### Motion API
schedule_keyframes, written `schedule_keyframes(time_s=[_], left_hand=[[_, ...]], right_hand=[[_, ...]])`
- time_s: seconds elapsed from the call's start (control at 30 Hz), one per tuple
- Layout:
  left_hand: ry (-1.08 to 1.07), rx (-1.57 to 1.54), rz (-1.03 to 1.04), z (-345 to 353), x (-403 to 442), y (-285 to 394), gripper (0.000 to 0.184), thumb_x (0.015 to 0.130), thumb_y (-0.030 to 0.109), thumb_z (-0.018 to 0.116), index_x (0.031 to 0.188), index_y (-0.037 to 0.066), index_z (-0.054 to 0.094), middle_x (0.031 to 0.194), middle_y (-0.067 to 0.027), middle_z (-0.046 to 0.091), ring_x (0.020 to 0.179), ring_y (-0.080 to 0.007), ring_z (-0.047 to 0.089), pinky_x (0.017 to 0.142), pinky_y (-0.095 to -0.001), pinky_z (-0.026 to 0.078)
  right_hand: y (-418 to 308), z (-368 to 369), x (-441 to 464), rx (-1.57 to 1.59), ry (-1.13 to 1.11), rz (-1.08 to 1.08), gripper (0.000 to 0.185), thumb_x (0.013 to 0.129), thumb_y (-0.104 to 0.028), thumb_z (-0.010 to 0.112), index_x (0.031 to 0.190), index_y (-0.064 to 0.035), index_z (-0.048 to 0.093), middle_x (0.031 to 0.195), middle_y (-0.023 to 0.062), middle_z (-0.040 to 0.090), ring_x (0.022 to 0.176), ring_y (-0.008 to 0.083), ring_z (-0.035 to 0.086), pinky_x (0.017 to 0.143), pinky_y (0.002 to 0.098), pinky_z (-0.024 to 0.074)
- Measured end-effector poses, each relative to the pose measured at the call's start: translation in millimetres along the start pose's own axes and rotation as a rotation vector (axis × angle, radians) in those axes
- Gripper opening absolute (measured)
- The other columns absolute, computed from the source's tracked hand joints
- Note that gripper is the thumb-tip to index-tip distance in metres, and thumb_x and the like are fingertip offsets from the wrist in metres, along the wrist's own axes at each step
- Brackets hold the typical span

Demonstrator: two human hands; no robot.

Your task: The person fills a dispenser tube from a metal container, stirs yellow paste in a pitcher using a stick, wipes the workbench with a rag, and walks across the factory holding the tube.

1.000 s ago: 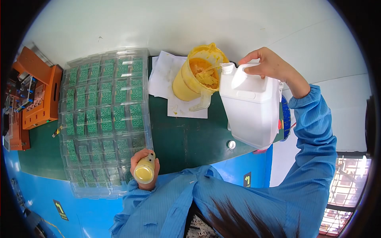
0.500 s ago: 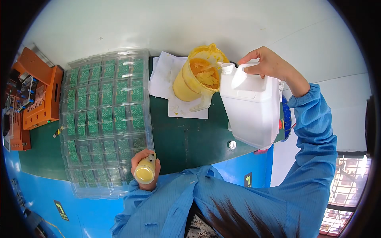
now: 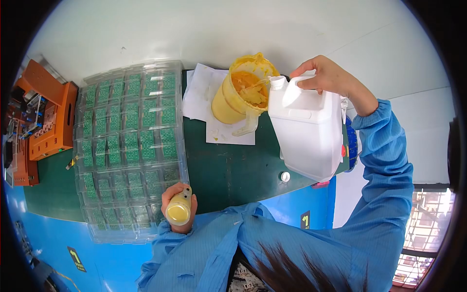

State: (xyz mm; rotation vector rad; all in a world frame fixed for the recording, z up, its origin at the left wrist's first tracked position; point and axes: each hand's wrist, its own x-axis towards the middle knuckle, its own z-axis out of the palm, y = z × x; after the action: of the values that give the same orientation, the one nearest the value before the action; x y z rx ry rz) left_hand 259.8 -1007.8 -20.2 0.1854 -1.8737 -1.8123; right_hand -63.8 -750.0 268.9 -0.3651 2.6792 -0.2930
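My right hand point(image 3: 327, 78) clamps white plastic jug point(image 3: 306, 141), left hand point(image 3: 168, 195) yellowish round bottle point(image 3: 178, 211); jug slipping could topple yellow plastic pitcher point(image 3: 226, 104) near green tabletop's point(image 3: 219, 170) far edge

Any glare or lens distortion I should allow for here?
Head view: fisheye bends the green tabletop's edge and blackens the corners; white glare streaks the clear plastic trays; the barred window at lower right looks washed out.
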Motion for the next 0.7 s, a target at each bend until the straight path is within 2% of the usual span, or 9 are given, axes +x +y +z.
schedule_keyframes(time_s=[0.7], left_hand=[[-0.027, 0.013, 0.019, -2, -3, 3, 0.046, 0.075, -0.005, 0.074, 0.113, 0.005, 0.05, 0.104, -0.0163, 0.066, 0.094, -0.0224, 0.064, 0.086, -0.0352, 0.052]], right_hand=[[9, 2, -5, 0.054, 0.005, -0.014, 0.031, 0.079, -0.015, 0.073, 0.108, -0.004, 0.076, 0.089, 0.0091, 0.071, 0.055, 0.0136, 0.054, 0.054, 0.0284, 0.0457]])
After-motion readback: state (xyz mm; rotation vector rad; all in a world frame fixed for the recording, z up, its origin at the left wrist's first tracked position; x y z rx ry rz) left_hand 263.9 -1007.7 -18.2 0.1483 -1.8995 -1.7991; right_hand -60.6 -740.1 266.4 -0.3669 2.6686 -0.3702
